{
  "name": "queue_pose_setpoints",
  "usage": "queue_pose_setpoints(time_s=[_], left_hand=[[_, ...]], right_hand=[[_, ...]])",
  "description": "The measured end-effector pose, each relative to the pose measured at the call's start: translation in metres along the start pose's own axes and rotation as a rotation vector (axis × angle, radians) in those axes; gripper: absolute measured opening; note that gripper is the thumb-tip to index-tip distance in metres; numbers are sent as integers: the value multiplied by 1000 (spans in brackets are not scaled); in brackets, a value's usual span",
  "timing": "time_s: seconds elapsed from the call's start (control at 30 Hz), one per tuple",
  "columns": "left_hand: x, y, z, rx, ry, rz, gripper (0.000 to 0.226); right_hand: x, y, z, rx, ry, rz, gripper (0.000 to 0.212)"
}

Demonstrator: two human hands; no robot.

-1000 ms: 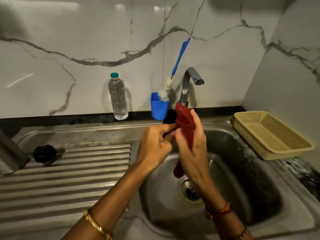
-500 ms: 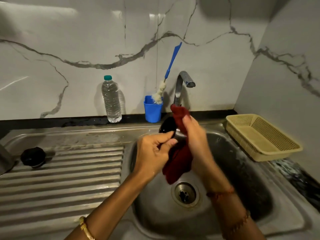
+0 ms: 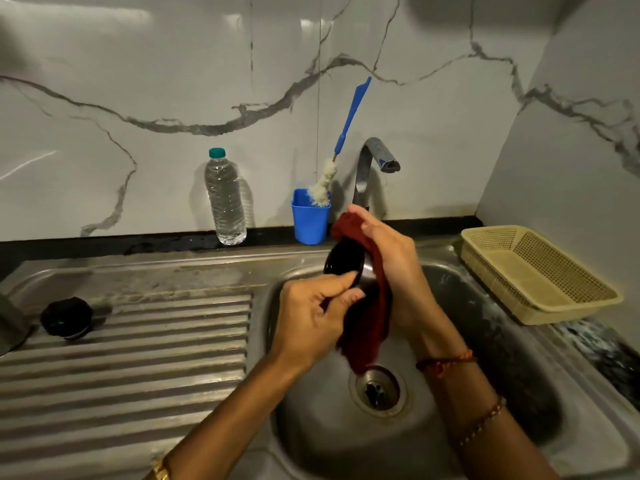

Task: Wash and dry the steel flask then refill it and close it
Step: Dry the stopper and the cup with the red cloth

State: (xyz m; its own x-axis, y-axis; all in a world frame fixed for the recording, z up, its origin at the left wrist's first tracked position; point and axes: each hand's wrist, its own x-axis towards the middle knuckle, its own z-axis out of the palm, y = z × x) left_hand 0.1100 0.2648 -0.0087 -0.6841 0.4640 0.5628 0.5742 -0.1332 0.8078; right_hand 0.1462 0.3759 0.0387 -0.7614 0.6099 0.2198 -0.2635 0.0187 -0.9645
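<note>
Marble wall, steel sink point(image 3: 519, 393). Over the basin, the left hand point(image 3: 311, 320) pinched a dark round cup point(image 3: 346, 268) (flask cap, probably) while the right hand point(image 3: 391, 265) clamped a red cloth point(image 3: 370, 327) around it. Wet fingers could've let it slip toward the drain. The flask point(image 3: 10, 323) stood at the drainboard's left edge.

A home kitchen: steel sink point(image 3: 519, 393) with ribbed draining board point(image 3: 121, 358), tap point(image 3: 372, 164), marble-tiled wall point(image 3: 173, 81), bottle brush point(image 3: 341, 147) in a cup point(image 3: 310, 223).
</note>
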Motion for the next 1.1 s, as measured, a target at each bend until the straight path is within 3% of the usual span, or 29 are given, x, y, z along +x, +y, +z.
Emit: queue_pose_setpoints(time_s=[0.07, 0.17, 0.23, 0.4, 0.53, 0.73, 0.8, 0.87, 0.93, 1.0, 1.1], left_hand=[[6, -4, 1, -49, 37, -66, 33], [12, -9, 3, -130, 150, -195, 22], [10, -10, 2, -145, 180, -221, 27], [2, 2, 0, -228, 60, -144, 30], [8, 5, -4, -258, 67, -126, 29], [6, 2, -7, -259, 53, -154, 27], [4, 7, -7, -253, 37, -128, 30], [3, 12, -7, -252, 41, -84, 38], [8, 18, -9, -260, 72, -52, 39], [17, 21, -12, -326, 138, -85, 35], [22, 13, -16, -451, 205, -164, 34]], right_hand=[[1, 1, 7, -27, -1, 48, 31], [-26, 28, 20, -586, 91, -278, 39], [-36, 37, 21, -726, 135, -440, 41], [1, 16, 10, -153, 69, -95, 16], [13, 3, 14, -57, 44, 31, 14], [-40, 35, 18, -489, 121, -564, 35], [-27, 21, 17, -321, 117, -475, 26], [-6, -4, 12, -80, 73, -180, 17], [7, -19, 9, -60, -8, 65, 15], [3, -13, 17, -200, 64, -81, 16], [-24, 22, 36, -600, 142, -653, 32]])
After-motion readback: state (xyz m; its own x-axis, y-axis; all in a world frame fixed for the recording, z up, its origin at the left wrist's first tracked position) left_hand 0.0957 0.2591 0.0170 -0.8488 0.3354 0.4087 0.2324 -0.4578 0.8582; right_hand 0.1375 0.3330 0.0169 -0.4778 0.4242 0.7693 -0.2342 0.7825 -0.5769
